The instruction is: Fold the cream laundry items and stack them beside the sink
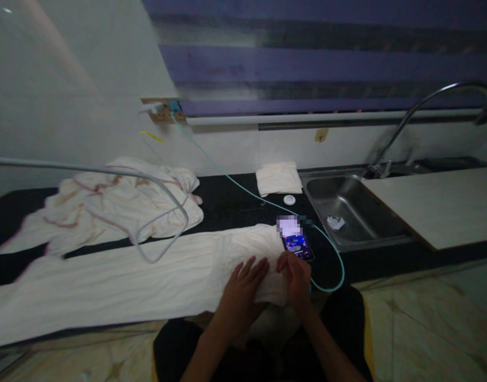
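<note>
The left hand (243,284) lies flat, fingers spread, on the near end of a long cream cloth (120,278) stretched along the dark counter (227,204). The right hand (297,276) curls over the cloth's end, seemingly pinching it, though its fingertips are hidden. A phone (297,245), partly blurred, lies just beyond on a green cable (331,249).

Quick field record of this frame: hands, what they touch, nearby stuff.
left hand: flat on the long white cloth, fingers spread
right hand: on the cloth's right end, fingers curled, beside the phone
phone: lit, lying on the counter, teal cable plugged in
behind: crumpled cloth, folded cloth
right: sink, faucet
</note>
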Demonstrator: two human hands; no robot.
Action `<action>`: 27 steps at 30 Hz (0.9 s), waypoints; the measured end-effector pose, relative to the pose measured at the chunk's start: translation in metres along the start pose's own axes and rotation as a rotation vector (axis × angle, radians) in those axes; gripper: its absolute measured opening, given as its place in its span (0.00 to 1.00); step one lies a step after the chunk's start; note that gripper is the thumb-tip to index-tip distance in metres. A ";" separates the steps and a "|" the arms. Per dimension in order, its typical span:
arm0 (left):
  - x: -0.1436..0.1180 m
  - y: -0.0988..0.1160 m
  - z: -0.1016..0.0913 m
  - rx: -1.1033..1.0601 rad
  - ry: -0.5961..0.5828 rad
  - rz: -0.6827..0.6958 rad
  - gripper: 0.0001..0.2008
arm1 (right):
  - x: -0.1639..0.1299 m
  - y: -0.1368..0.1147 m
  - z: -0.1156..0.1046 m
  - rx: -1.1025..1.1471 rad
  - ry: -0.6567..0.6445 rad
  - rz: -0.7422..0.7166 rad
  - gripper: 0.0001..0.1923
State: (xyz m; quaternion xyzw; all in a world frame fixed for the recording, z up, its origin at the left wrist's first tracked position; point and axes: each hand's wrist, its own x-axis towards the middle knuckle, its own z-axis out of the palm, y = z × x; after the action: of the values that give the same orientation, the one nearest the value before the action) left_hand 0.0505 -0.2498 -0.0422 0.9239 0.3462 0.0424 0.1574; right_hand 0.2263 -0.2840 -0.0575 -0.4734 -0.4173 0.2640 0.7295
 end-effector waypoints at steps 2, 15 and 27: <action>0.000 -0.006 0.002 -0.083 0.084 0.006 0.33 | 0.001 -0.002 0.001 0.018 0.007 0.009 0.27; 0.000 -0.017 -0.023 -0.770 0.491 -0.476 0.26 | -0.004 0.001 0.001 -0.198 -0.230 -0.004 0.32; 0.000 -0.016 -0.024 -0.911 0.398 -0.429 0.21 | 0.000 -0.002 0.019 -0.699 -0.496 -0.117 0.15</action>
State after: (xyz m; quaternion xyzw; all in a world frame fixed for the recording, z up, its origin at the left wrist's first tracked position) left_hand 0.0359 -0.2323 -0.0244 0.6447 0.4967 0.3295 0.4787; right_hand 0.2095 -0.2759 -0.0518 -0.5898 -0.6703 0.1708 0.4167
